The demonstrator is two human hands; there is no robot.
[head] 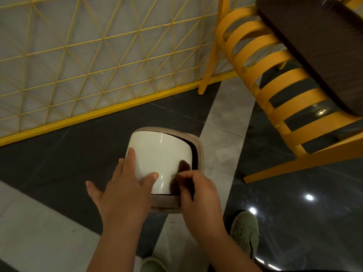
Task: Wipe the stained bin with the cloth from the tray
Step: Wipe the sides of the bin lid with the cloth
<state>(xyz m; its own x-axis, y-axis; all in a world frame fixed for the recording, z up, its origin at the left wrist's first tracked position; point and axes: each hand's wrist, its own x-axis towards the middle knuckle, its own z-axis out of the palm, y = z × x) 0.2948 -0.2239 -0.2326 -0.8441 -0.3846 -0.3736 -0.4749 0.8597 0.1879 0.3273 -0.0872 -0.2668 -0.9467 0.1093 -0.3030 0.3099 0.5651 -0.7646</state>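
A small bin [198, 152] with a beige rim and a glossy white swing lid [163, 152] stands on the floor right below me. My left hand [125, 185] lies flat on the lid's left part, fingers straight and spread. My right hand [198, 195] pinches a dark brown cloth [181, 173] and holds it against the lid's right edge. Most of the cloth is blurred and partly hidden by my fingers. No stain shows on the visible white surface.
A yellow slatted chair [275, 89] with a dark seat [318, 48] stands close on the right. A yellow wire-mesh panel [88, 61] runs behind the bin. My green shoes [245, 232] are on the glossy tiled floor below the bin.
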